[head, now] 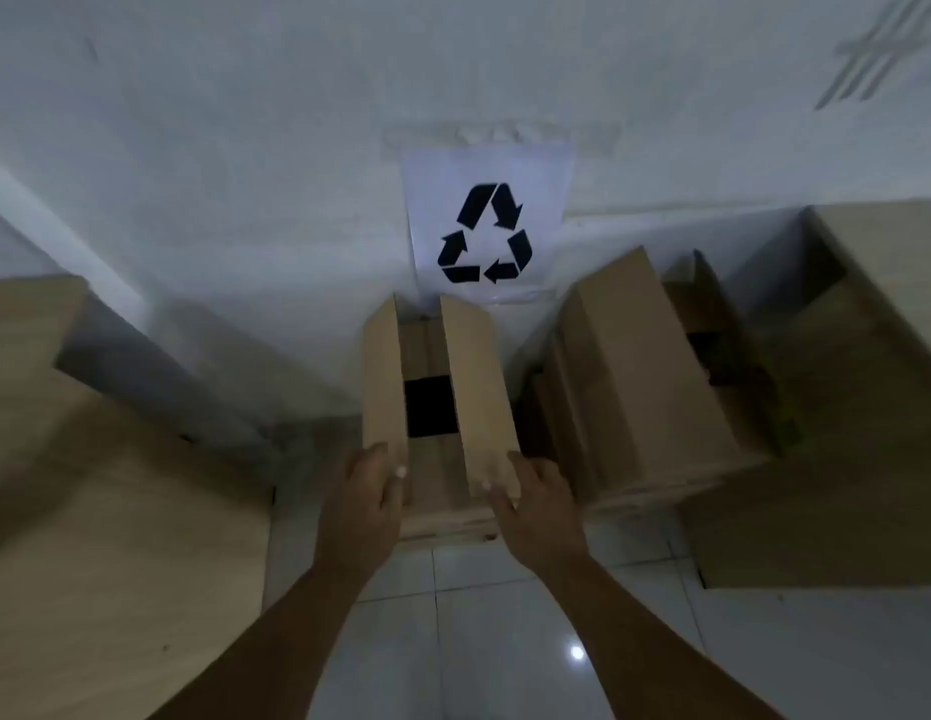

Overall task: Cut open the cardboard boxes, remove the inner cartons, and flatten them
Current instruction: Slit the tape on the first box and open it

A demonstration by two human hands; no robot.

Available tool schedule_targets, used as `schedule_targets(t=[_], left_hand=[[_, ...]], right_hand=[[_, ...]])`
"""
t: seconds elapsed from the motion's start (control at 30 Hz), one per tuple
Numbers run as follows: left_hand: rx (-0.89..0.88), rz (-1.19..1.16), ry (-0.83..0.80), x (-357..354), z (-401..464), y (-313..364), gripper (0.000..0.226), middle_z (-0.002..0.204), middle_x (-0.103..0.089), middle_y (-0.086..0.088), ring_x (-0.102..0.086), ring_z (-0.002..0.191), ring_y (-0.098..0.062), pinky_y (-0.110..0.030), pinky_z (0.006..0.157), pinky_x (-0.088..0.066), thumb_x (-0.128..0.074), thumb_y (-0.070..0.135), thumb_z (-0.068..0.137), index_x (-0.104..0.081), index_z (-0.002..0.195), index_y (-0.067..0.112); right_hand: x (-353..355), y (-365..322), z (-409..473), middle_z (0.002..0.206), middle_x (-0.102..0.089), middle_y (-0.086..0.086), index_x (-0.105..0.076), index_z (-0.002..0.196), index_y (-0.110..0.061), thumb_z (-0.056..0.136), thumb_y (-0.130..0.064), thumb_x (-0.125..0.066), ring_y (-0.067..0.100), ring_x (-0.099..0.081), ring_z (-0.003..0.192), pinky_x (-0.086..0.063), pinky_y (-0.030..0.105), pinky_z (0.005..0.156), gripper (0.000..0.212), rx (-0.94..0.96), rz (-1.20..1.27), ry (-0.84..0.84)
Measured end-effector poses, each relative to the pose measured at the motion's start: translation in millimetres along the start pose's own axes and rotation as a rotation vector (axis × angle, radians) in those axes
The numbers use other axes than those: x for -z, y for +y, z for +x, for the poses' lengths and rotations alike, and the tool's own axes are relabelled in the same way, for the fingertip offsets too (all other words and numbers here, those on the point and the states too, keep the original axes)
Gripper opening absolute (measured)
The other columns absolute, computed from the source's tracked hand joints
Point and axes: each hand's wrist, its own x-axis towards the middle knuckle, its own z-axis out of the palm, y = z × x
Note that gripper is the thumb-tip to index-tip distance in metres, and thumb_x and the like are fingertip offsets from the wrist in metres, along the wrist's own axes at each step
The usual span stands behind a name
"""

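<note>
Behind box [437,397] — recycling sign [486,226], wordless.

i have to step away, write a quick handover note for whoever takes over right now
Left hand: grips the near end of the middle box's left flap.
Right hand: grips the near end of its right flap.
Middle box: on the floor below the recycling sign, flaps raised, dark gap showing inside.
Done: top opened.
Left: pull out any inner cartons, flatten; more boxes stand on both sides.

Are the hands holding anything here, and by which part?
Yes: the open cardboard box. The left hand grips the near end of its left flap, the right hand the near end of its right flap.
</note>
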Motion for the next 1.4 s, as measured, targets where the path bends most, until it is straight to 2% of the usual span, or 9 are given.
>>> schedule_targets(t=[0.1, 0.17, 0.23, 0.43, 0.57, 0.67, 0.77, 1.0, 1.4], left_hand=[[0.098, -0.052, -0.023, -37.1, 29.6, -24.1, 0.054, 0.141, -0.043, -0.017, -0.054, 0.11, -0.026, -0.037, 0.089, -0.049, -0.038, 0.049, 0.1, -0.041, 0.148, 0.024], [0.186, -0.01, -0.089, -57.0, 42.2, -41.3, 0.065, 0.156, -0.027, -0.015, -0.044, 0.133, -0.036, -0.048, 0.105, -0.044, -0.037, 0.059, 0.096, -0.026, 0.155, 0.034], [0.24, 0.007, -0.137, -73.5, 46.1, -55.2, 0.077, 0.161, -0.02, -0.013, -0.036, 0.141, -0.035, -0.051, 0.11, -0.039, -0.04, 0.067, 0.091, -0.013, 0.157, 0.039], [0.333, 0.045, -0.159, -101.9, 55.9, -76.1, 0.101, 0.161, -0.022, -0.008, -0.038, 0.139, -0.035, -0.048, 0.108, -0.038, -0.049, 0.082, 0.078, 0.004, 0.155, 0.044], [0.477, -0.031, -0.088, -105.4, 62.1, -74.3, 0.119, 0.155, -0.033, -0.007, -0.042, 0.136, -0.033, -0.047, 0.107, -0.041, -0.071, 0.077, 0.065, -0.013, 0.155, 0.025], [0.509, -0.065, -0.077, -93.5, 58.5, -63.3, 0.121, 0.148, -0.043, -0.003, -0.047, 0.132, -0.029, -0.048, 0.104, -0.046, -0.072, 0.083, 0.053, -0.026, 0.149, 0.024], [0.505, -0.093, -0.053, -71.7, 46.8, -44.1, 0.124, 0.147, -0.044, -0.001, -0.048, 0.131, -0.028, -0.051, 0.104, -0.046, -0.068, 0.088, 0.047, -0.027, 0.147, 0.027], [0.471, -0.043, -0.01, 3.8, 1.1, 11.7, 0.109, 0.146, -0.044, -0.002, -0.046, 0.132, -0.027, -0.044, 0.102, -0.042, -0.076, 0.074, 0.063, -0.026, 0.146, 0.024], [0.496, -0.039, 0.124, 151.5, -129.7, 55.2, 0.117, 0.146, -0.046, -0.007, -0.05, 0.13, -0.032, -0.044, 0.102, -0.044, -0.072, 0.08, 0.061, -0.025, 0.148, 0.019]], right_hand=[[-14.4, 18.4, 43.9, 0.154, -0.027, 0.011, -0.023, 0.148, -0.044, 0.087, -0.08, -0.027, 0.034, -0.039, 0.134, -0.049, 0.048, 0.1, 0.07, 0.021, 0.035, -0.044], [-23.3, 29.5, 69.8, 0.161, -0.012, 0.005, -0.012, 0.151, -0.051, 0.087, -0.079, -0.039, 0.035, -0.036, 0.139, -0.045, 0.049, 0.105, 0.074, -0.011, 0.105, -0.135], [-32.4, 37.0, 82.9, 0.164, -0.006, 0.002, -0.002, 0.153, -0.053, 0.083, -0.08, -0.049, 0.034, -0.033, 0.142, -0.039, 0.048, 0.11, 0.088, -0.035, 0.151, -0.194], [-65.7, 47.3, 102.3, 0.159, -0.029, -0.002, 0.019, 0.148, -0.055, 0.073, -0.074, -0.068, 0.026, -0.04, 0.138, -0.04, 0.047, 0.111, 0.116, -0.06, 0.317, -0.157], [-66.9, 41.2, 101.1, 0.155, -0.038, -0.002, 0.013, 0.154, -0.043, 0.069, -0.066, -0.078, 0.024, -0.046, 0.135, -0.042, 0.043, 0.109, 0.127, -0.133, 0.392, -0.111], [-58.2, 34.4, 93.9, 0.154, -0.039, -0.003, 0.007, 0.156, -0.04, 0.068, -0.063, -0.081, 0.023, -0.047, 0.133, -0.043, 0.041, 0.108, 0.127, -0.147, 0.418, -0.116], [-39.4, 21.2, 74.6, 0.154, -0.038, -0.001, 0.008, 0.157, -0.039, 0.07, -0.063, -0.08, 0.025, -0.046, 0.134, -0.043, 0.041, 0.107, 0.126, -0.141, 0.402, -0.099], [22.5, -24.7, 6.0, 0.154, -0.039, 0.003, 0.01, 0.156, -0.036, 0.071, -0.072, -0.073, 0.032, -0.046, 0.134, -0.044, 0.047, 0.108, 0.124, -0.09, 0.316, -0.093], [74.0, -114.7, -151.9, 0.152, -0.041, 0.005, 0.008, 0.156, -0.038, 0.071, -0.074, -0.071, 0.032, -0.049, 0.131, -0.044, 0.043, 0.105, 0.121, 0.048, 0.287, -0.076]])
